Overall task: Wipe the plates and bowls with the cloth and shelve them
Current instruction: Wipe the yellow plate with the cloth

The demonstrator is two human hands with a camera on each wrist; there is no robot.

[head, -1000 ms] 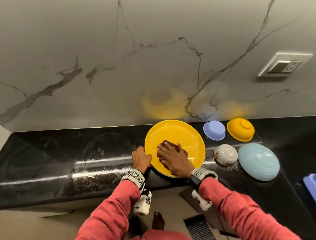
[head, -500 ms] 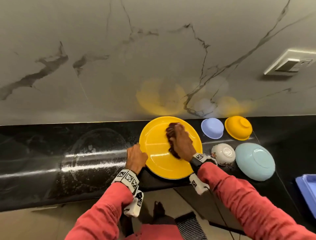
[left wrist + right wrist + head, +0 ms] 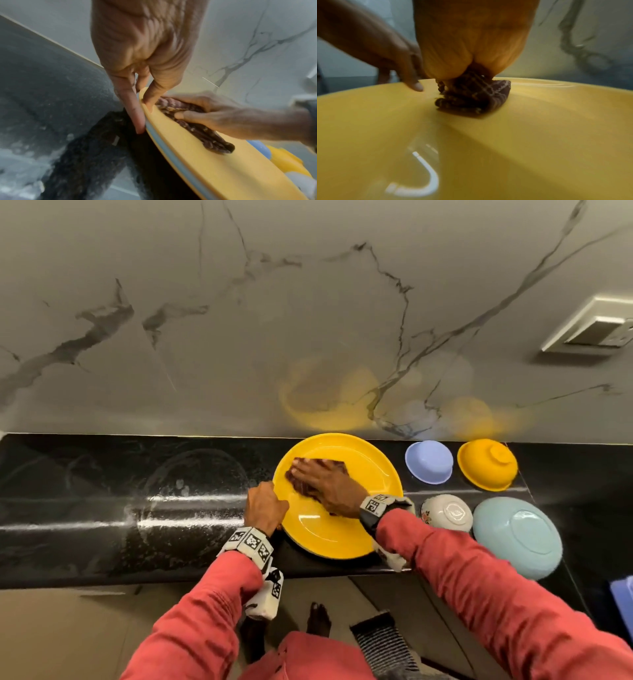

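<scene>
A big yellow plate (image 3: 370, 474) lies face up on the black counter (image 3: 102, 508). My right hand (image 3: 325, 482) lies flat on a brown checked cloth (image 3: 301, 489), pressing it onto the back-left part of the plate. From the right wrist, the cloth (image 3: 471, 97) is bunched under my palm on the plate (image 3: 488, 148). My left hand (image 3: 265, 506) pinches the plate's left rim. Seen from the left wrist, that hand (image 3: 142, 108) has its thumb on top and a finger below. A pale blue edge (image 3: 171, 155) shows under the rim.
Right of the plate, all upside down, sit a lavender bowl (image 3: 429, 462), a yellow bowl (image 3: 486, 465), a white flowered bowl (image 3: 447, 513) and a light blue plate (image 3: 517, 537). A blue tray (image 3: 623, 597) is at the right edge. The marble wall holds a socket (image 3: 596, 332).
My right hand has swept the cloth from the plate's near middle to its back, then toward the back left. My left hand has stayed on the left rim.
</scene>
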